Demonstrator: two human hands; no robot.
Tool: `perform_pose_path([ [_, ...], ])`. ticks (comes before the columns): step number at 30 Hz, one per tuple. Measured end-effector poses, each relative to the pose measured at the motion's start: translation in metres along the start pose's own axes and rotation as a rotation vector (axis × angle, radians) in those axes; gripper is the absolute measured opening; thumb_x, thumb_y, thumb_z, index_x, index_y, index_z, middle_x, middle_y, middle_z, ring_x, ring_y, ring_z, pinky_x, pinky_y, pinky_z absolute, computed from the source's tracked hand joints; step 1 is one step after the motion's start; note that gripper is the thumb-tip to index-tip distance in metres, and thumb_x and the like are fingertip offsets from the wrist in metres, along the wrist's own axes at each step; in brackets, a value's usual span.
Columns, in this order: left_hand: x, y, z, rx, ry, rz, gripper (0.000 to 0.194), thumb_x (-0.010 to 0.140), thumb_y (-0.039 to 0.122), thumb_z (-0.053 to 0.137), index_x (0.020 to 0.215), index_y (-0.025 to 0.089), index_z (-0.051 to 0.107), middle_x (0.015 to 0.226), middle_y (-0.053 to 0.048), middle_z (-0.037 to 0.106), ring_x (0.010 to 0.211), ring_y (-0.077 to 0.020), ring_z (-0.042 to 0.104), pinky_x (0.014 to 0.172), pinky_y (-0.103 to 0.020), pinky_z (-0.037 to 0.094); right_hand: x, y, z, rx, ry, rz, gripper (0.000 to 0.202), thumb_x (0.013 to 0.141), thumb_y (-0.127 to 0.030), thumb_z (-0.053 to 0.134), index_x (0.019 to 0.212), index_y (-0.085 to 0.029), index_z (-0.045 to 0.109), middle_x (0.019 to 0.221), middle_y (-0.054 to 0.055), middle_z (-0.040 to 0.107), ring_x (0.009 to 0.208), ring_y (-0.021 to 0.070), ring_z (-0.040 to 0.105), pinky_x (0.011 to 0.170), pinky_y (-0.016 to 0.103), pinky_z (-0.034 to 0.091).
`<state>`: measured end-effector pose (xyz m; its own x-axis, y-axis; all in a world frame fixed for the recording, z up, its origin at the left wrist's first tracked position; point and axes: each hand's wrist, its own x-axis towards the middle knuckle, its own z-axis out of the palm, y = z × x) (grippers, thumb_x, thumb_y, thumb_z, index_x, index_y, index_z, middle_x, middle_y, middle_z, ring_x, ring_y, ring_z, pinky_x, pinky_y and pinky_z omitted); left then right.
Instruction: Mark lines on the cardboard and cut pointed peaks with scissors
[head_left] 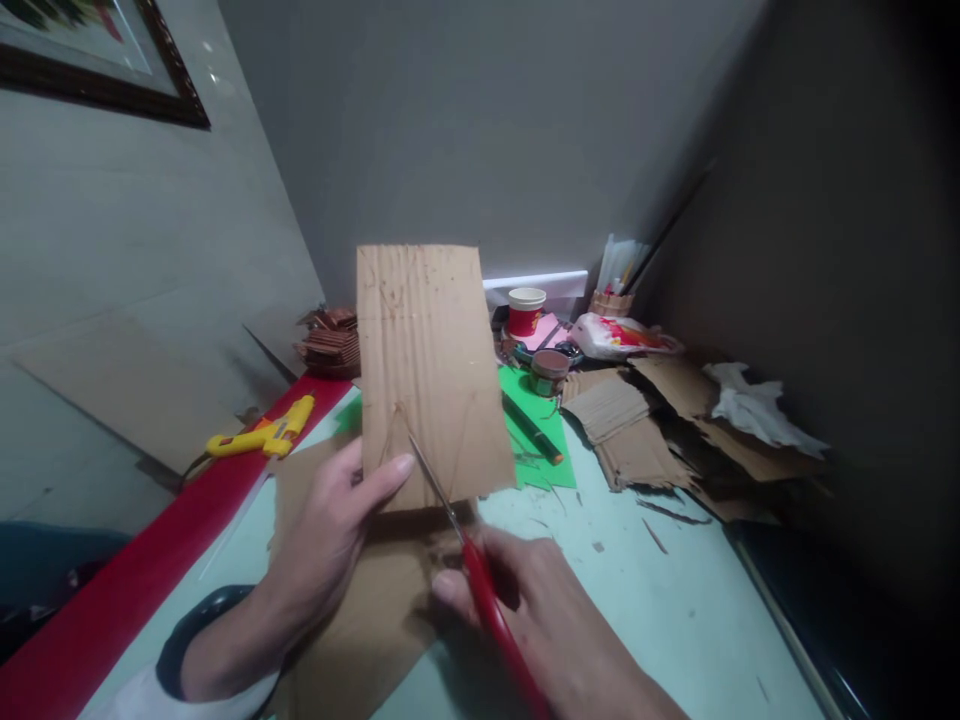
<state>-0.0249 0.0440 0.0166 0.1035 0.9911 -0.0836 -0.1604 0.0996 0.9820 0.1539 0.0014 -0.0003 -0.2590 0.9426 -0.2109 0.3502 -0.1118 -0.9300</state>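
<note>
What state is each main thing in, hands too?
Left hand, gripping cardboard
Right hand, gripping scissors
Cardboard, held up, ridged
Scissors, one blade over cardboard's front; open or shut unclear
Glue gun, lying on its side
Cup, upright
Marker, lying down
Jar, upright; lid on or off unclear
Framed picture, hung, partly in view

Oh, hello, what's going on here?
Someone is working on a piece of cardboard with scissors. The left hand grips the cardboard near its lower left edge, thumb on the front face. The right hand holds the red-handled scissors, one blade lying across the lower front of the cardboard. Beyond, a marker rests on green paper, and a yellow glue gun lies to the left.
</note>
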Motion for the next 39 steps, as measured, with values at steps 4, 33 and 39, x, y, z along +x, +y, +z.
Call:
perform_pose_path([
  [4, -0.002, -0.001, 0.003, 0.010, -0.011, -0.012, 0.034, 0.090, 0.034, 0.066, 0.124, 0.026, 0.067, 0.120, -0.003, 0.075, 0.113, -0.0292, 0.067, 0.086, -0.037, 0.057, 0.000, 0.002, 0.003, 0.068, -0.061, -0.006, 0.033, 0.086, -0.045, 0.058, 0.066, -0.020, 0.048, 0.063, -0.003, 0.046, 0.062, 0.0139, 0.040, 0.056, 0.029, 0.031],
  [33, -0.012, 0.000, -0.002, 0.211, -0.028, -0.080, 0.053, 0.085, 0.056, 0.069, 0.124, 0.020, 0.066, 0.129, -0.010, 0.071, 0.123, -0.0360, 0.062, 0.084, -0.039, 0.057, 0.011, 0.006, 0.013, 0.051, 0.070, -0.082, 0.032, 0.081, -0.043, 0.058, 0.062, -0.021, 0.044, 0.057, -0.003, 0.044, 0.055, 0.0122, 0.038, 0.053, 0.026, 0.029],
  [39, -0.006, -0.003, -0.002, 0.150, -0.029, -0.039, 0.048, 0.087, 0.051, 0.069, 0.124, 0.021, 0.067, 0.125, -0.008, 0.073, 0.119, -0.0346, 0.065, 0.097, -0.045, 0.054, 0.017, 0.022, 0.018, 0.029, 0.107, -0.094, 0.036, 0.080, -0.049, 0.059, 0.061, -0.020, 0.048, 0.056, -0.001, 0.048, 0.055, 0.0129, 0.039, 0.051, 0.026, 0.031],
])
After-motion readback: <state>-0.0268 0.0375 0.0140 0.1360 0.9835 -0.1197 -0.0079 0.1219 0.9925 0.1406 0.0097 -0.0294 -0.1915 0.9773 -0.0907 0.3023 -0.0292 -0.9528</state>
